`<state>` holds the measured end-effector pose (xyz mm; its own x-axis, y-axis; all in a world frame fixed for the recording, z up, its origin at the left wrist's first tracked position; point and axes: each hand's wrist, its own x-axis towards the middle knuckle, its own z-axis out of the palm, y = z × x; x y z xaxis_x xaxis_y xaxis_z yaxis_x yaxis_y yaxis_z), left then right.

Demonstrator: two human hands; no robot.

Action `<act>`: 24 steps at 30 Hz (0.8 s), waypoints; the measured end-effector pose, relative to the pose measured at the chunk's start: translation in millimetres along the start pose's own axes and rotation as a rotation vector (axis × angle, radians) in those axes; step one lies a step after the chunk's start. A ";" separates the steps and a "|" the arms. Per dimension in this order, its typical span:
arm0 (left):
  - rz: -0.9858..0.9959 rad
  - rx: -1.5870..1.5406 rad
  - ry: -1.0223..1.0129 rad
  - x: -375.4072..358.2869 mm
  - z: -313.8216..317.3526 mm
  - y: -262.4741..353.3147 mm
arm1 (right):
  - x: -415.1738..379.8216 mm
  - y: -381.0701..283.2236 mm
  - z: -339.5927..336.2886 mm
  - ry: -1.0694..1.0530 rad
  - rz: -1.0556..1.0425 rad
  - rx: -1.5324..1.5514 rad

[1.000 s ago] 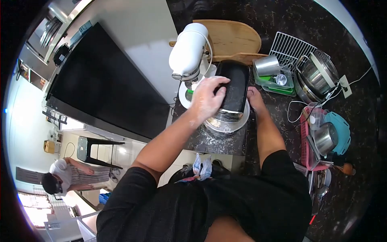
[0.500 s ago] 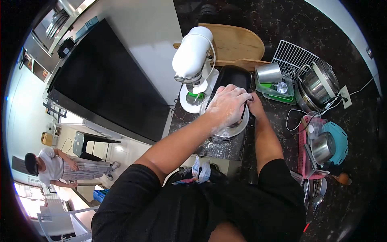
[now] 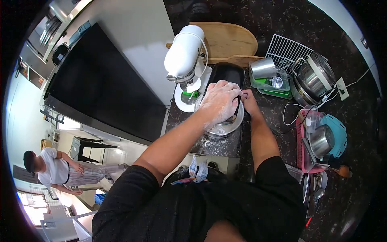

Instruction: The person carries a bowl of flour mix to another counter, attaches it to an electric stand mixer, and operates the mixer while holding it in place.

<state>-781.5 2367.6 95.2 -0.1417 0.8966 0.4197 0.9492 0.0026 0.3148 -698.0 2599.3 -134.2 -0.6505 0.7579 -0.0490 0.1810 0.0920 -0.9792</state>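
My left hand [image 3: 221, 101], whitened with flour or dough, lies over a round bowl [image 3: 221, 131] with its fingers curled. Whatever is under those fingers is hidden, though a thin dark edge shows beside them. To its right, my right hand [image 3: 248, 101] is closed near the bowl's right side, close to that dark edge. What it grips cannot be made out. Just beyond both hands lies a black tray-like thing [image 3: 227, 73]. A white stand mixer [image 3: 185, 54] stands to the left, with something green on its base.
White powder dusts the dark counter [image 3: 215, 148] in front of the bowl. Behind are wooden boards [image 3: 225, 40]; at right, a wire rack [image 3: 288, 50], metal pots [image 3: 314, 76] and a pink basket [image 3: 300, 141] of kitchenware. A black refrigerator [image 3: 100, 84] and another person [image 3: 54, 165] are at left.
The view has shifted slightly, so the counter things appear a little further left. My hands keep nearly the same pose at the bowl. The other person's arms and stance have changed a little.
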 end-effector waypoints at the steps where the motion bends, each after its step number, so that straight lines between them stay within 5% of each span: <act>1: -0.004 -0.005 -0.005 0.4 0.0 -0.3 | -3.1 -5.4 0.0 0.004 0.049 -0.015; 14: -0.012 0.124 -0.099 2.9 5.7 -0.6 | -2.4 0.7 7.9 0.071 -0.015 -0.093; 24: -0.045 0.137 -0.171 3.4 4.8 -1.1 | -17.6 -31.4 8.3 0.076 0.140 -0.078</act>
<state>-781.7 2372.8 92.2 -0.1463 0.9561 0.2538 0.9740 0.0943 0.2061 -698.3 2577.7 -104.2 -0.5578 0.8132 -0.1660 0.3244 0.0296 -0.9454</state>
